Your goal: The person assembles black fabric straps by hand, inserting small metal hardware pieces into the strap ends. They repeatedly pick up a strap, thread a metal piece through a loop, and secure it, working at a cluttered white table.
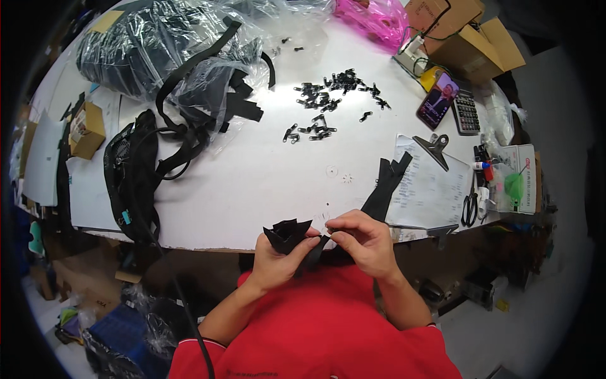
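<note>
My left hand (273, 260) is closed around a folded bundle of black zipper tape (287, 234), held just off the table's near edge. Its thumb points toward my right hand (366, 243), whose thumb and forefinger are pinched together beside the end of the tape. Whatever small thing sits in that pinch is mostly hidden by the fingertips. More black tape (379, 197) lies on the table just beyond my right hand. Farther off, small black zipper sliders (344, 80) lie in loose piles, with a nearer group of sliders (319, 129) apart from them.
At right are a clipboard with paper (426, 189), scissors (469, 208), a phone (438, 101), a calculator (466, 110) and cardboard boxes (470, 47). A plastic-wrapped black bundle (145, 50) and a black mesh bag (131, 170) with straps occupy the left. A pink bag (379, 22) lies at the back.
</note>
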Tool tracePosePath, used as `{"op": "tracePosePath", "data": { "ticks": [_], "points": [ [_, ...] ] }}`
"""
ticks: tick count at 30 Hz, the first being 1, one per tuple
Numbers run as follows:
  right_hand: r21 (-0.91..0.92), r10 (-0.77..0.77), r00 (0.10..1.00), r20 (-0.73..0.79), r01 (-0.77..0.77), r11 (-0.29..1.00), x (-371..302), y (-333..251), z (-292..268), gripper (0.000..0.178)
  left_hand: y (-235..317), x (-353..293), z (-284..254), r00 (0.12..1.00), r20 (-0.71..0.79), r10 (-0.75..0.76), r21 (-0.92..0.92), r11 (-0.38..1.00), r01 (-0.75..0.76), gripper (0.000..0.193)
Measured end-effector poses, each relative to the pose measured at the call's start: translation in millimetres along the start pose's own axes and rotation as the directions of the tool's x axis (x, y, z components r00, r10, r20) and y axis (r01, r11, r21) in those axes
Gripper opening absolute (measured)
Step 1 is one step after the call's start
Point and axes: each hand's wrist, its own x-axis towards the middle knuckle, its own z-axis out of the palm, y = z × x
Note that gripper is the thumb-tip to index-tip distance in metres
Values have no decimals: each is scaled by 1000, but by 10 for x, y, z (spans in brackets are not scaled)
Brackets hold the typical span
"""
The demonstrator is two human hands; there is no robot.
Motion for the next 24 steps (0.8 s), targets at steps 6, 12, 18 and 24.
{"op": "tracePosePath", "data": {
  "ticks": [6,12,18,24],
  "points": [
    [-228,-134,991,-23,125,966,-33,-17,30,20,66,-32,63,997,-11,72,-26,997,-72,17],
    [-315,-145,989,5,139,939,-43,-61,9,17,45,-40,82,994,-14,111,89,990,-109,16],
    [-496,-258,964,68,258,829,-16,-131,-20,17,-28,-38,76,987,-12,159,176,972,-154,17],
    [-600,-363,925,114,355,717,-27,-123,3,20,-57,-35,75,972,11,235,261,938,-230,19]
  ]
}}
